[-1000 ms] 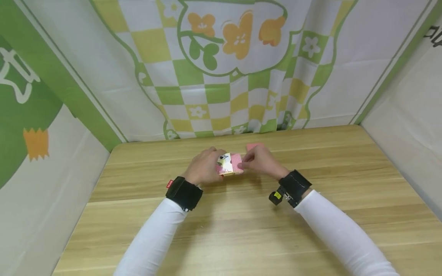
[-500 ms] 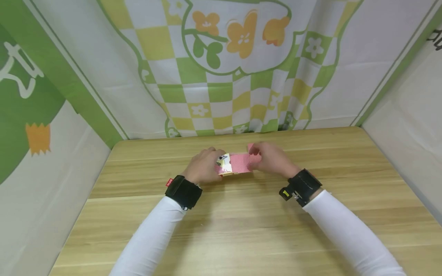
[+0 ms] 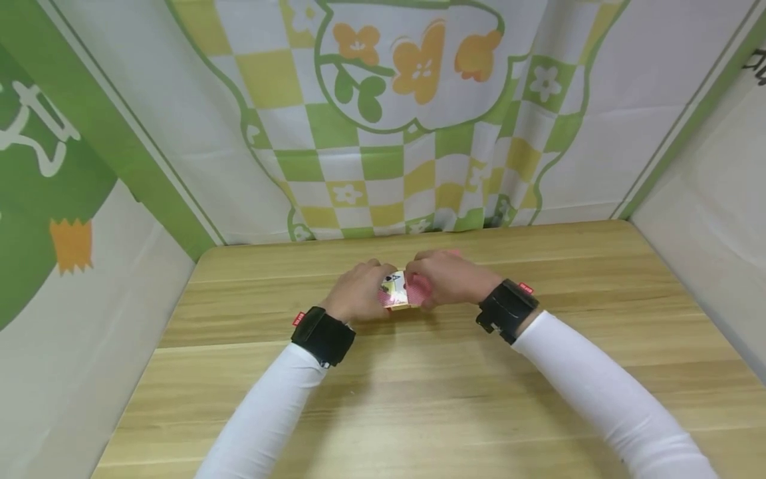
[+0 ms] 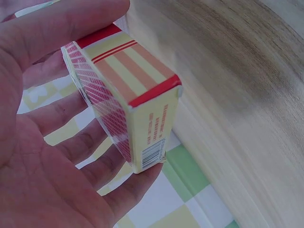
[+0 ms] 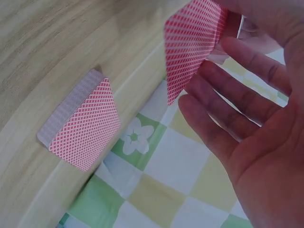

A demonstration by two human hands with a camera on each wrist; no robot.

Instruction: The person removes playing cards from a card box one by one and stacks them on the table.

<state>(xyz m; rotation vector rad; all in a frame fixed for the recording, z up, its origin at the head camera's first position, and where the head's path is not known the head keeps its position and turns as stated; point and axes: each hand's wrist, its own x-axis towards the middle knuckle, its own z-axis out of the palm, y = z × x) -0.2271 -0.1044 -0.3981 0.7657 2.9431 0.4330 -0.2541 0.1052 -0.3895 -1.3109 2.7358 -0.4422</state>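
Note:
A playing card box (image 3: 395,291), printed with an ace on its face, is gripped from the left by my left hand (image 3: 359,293), thumb at the near edge. The left wrist view shows the box's striped side and barcoded end. At its right end my right hand (image 3: 451,276) holds red-backed playing cards (image 5: 192,50) between thumb and fingers; how many, I cannot tell. In the head view those cards meet the box; whether their edge is inside is hidden. A neat deck of red-backed cards (image 5: 85,128) lies on the table beyond my right hand, mostly covered by it in the head view.
The wooden table (image 3: 419,399) spreads out in front of me. A checked cloth backdrop (image 3: 383,159) hangs along its far edge, with white cloth walls to the left and right. Each wrist wears a black band.
Half a second ago my right hand was farther right, with a longer stretch of red card back showing beside the box. It has moved left against the box. The left hand stays in place.

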